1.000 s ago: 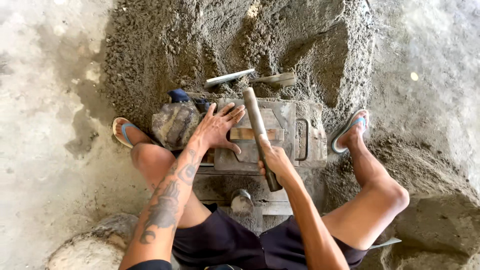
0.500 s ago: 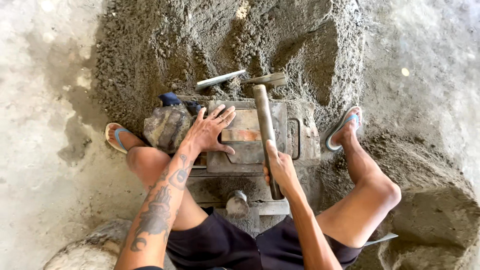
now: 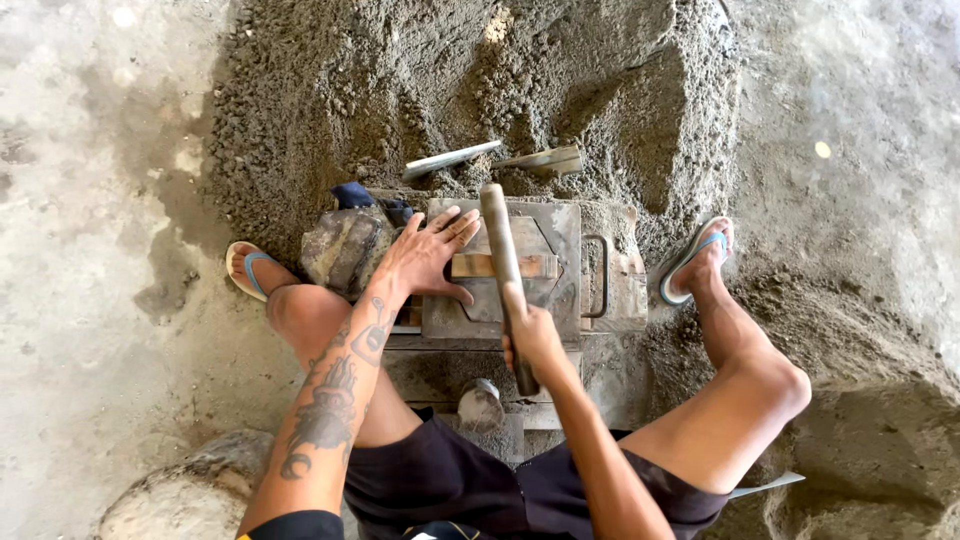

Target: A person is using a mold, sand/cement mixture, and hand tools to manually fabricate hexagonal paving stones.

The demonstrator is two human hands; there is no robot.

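Note:
I sit on the ground with a grey metal mould (image 3: 560, 240) between my legs. My left hand (image 3: 425, 258) lies flat with spread fingers on the mould's lid, next to a small wooden block (image 3: 480, 266). My right hand (image 3: 535, 338) grips the lower end of a long wooden rod (image 3: 500, 250), which lies across the lid and points away from me. A metal handle (image 3: 603, 272) sticks out on the mould's right side.
A big heap of damp grey sand (image 3: 480, 90) lies beyond the mould, with a trowel (image 3: 495, 158) lying on it. A dirty sack (image 3: 345, 248) sits by my left knee, a small tin (image 3: 480, 405) near my lap, a pale stone (image 3: 180, 495) at lower left.
The rod has swung from a leftward lean to nearly straight along the lid. My left hand stays flat on the mould. The view shifted slightly.

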